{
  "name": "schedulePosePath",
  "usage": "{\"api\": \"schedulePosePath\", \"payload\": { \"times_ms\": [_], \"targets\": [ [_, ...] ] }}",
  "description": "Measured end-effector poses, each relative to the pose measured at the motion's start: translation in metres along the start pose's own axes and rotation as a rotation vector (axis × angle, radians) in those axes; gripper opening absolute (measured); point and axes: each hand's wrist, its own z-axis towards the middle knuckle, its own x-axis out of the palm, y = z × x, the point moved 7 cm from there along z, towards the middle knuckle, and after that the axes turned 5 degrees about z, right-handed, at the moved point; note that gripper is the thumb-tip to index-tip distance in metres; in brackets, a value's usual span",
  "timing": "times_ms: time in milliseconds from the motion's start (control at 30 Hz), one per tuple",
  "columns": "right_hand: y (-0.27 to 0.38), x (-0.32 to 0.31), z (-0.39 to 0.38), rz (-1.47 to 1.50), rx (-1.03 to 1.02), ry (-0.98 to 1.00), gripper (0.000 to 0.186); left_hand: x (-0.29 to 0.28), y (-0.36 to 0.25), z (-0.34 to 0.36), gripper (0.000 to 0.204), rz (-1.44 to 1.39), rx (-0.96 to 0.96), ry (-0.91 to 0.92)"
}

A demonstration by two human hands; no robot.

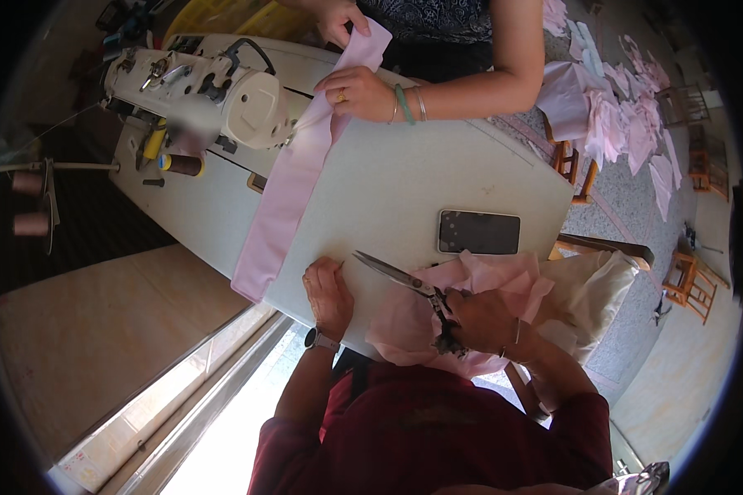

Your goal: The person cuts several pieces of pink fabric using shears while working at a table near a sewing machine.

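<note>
In my right hand (480, 318) is a pair of large scissors (404, 278), its blades pointing left over the table and nearly together. Under that hand and the scissors lies crumpled, thin pink fabric (400, 326), which hangs over the near table edge. My left hand (328, 293) rests at the near edge with its fingers curled into a pinch; whatever is between the fingertips is too small to make out. Just left of it, a long pink fabric strip (285, 219) runs beneath the sewing machine's (252, 107) head. Across the table a co-worker's two hands (363, 92) hold the strip's far end.
A dark-screened phone (479, 232) lies on the pale table (388, 190). Brown and yellow thread spools (182, 165) stand by the machine. Pale shiny cloth (598, 297) drapes at the right. Pink fabric pieces (607, 115) are heaped beyond, near wooden stools (689, 285).
</note>
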Motion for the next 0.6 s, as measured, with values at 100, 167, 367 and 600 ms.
{"api": "schedulePosePath", "payload": {
  "times_ms": [100, 167, 367, 600],
  "targets": [
    [0.0002, 0.0003, 0.0, 0.001, 0.0, 0.013, 0.03, 0.0018, 0.0011, -0.0005, 0.017, -0.002, -0.014, 0.012],
    [0.0007, -0.0002, 0.0, -0.004, 0.006, 0.016, 0.031, 0.0014, 0.0014, -0.0006, 0.017, -0.004, -0.017, 0.014],
    [-0.0015, 0.0032, 0.0005, 0.001, -0.011, 0.008, 0.031, 0.0002, 0.0009, -0.0002, 0.018, -0.012, -0.018, 0.013],
    [-0.0013, 0.0022, 0.0017, -0.02, 0.008, 0.021, 0.031, 0.0005, 0.0008, -0.0004, 0.017, -0.002, -0.017, 0.013]
  ]
}}
